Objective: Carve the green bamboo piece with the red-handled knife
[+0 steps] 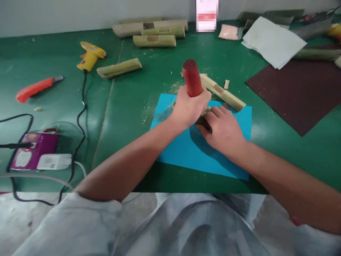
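The left hand (190, 106) is shut tight round a red wooden handle (192, 78). The right hand (223, 129) curls over a dark tool (205, 125). The bamboo piece (223, 93) lies at the blue sheet (186, 149)'s far edge. It has one hole cut and chips (226, 84) nearby, so the work looks partly done.

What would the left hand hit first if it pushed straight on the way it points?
Most likely the notched bamboo piece just beyond the left hand, which grips a red wooden cylinder; depth is unclear.
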Motion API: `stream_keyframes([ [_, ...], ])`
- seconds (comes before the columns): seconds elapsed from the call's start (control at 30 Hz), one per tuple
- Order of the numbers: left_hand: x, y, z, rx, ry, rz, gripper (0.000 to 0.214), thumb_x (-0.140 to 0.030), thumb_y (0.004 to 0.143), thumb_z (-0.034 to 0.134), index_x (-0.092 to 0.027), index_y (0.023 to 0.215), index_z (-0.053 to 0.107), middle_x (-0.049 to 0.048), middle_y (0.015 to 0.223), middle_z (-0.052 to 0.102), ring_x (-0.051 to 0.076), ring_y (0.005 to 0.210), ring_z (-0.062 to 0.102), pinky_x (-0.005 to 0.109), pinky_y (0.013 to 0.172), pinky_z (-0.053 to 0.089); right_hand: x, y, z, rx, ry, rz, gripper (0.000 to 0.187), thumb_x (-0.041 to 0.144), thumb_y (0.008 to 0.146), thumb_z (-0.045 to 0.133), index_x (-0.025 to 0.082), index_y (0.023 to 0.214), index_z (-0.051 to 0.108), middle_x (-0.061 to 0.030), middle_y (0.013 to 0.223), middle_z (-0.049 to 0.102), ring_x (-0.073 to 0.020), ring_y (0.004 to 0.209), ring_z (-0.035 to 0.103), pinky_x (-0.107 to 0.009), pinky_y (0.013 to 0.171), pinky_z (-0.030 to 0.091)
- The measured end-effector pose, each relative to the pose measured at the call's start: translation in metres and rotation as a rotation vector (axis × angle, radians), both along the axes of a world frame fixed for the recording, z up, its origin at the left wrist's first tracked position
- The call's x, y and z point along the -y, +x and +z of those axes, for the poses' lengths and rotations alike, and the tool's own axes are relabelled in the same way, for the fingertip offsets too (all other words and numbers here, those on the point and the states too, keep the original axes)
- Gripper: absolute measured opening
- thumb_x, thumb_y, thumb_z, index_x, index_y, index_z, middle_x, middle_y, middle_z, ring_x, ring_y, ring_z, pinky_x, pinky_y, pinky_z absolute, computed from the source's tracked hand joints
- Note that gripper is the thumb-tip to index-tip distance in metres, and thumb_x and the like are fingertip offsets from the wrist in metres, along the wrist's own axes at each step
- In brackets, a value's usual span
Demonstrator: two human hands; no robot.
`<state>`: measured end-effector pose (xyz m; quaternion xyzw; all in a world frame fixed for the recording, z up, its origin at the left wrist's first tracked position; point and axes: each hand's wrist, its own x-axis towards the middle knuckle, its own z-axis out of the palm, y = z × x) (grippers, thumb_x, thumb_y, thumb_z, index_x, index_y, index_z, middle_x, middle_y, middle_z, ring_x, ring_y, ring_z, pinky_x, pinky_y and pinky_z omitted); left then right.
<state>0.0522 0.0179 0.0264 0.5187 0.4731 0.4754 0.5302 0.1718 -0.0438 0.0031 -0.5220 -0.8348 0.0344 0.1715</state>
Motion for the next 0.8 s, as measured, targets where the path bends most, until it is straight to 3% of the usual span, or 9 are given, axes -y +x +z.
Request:
stream_keyframes([
  [0.2,-0.006,-0.007,0.006,0.1,-0.11,-0.185,0.038,-0.01,0.077,0.05,-0.022,0.046,0.031,-0.0049,0.043,0.024,0.006,0.04,0.019,0.027,0.043,0.011,0.001,-0.003,0.001,0.025,-0.062,-0.04,0.018,0.033,0.098,0.057,0.019,0.095,0.068,-0.013,0.097,0.07,-0.03,0.093,0.062,-0.042,0.077,0.046],
  [0.4,-0.007,-0.007,-0.003,0.122,0.033,0.006,0.042,-0.018,0.084,0.063,-0.019,0.05,0.037,-0.003,0.047,0.037,0.007,0.044,0.032,0.028,0.049,0.024,0.003,-0.003,0.003,0.031,-0.047,-0.043,0.018,0.034,0.099,0.057,0.019,0.094,0.067,-0.013,0.098,0.07,-0.0305,0.094,0.062,-0.041,0.076,0.045],
  [0.63,-0.004,-0.007,-0.007,0.072,0.078,-0.043,0.037,-0.01,0.079,0.056,-0.021,0.048,0.04,-0.0029,0.042,0.04,0.009,0.042,0.033,0.03,0.044,0.02,0.002,-0.003,0.001,0.015,-0.032,-0.028,0.019,0.032,0.098,0.056,0.018,0.096,0.067,-0.0127,0.097,0.07,-0.0288,0.092,0.061,-0.04,0.074,0.043],
  [0.8,0.002,-0.001,-0.004,0.002,0.06,0.006,0.039,-0.005,0.079,0.059,-0.021,0.052,0.037,-0.0051,0.047,0.036,0.006,0.044,0.031,0.026,0.046,0.023,0.0,0.0,-0.004,-0.079,-0.006,-0.016,0.016,0.03,0.097,0.056,0.02,0.091,0.067,-0.0112,0.094,0.07,-0.027,0.087,0.06,-0.039,0.074,0.043],
])
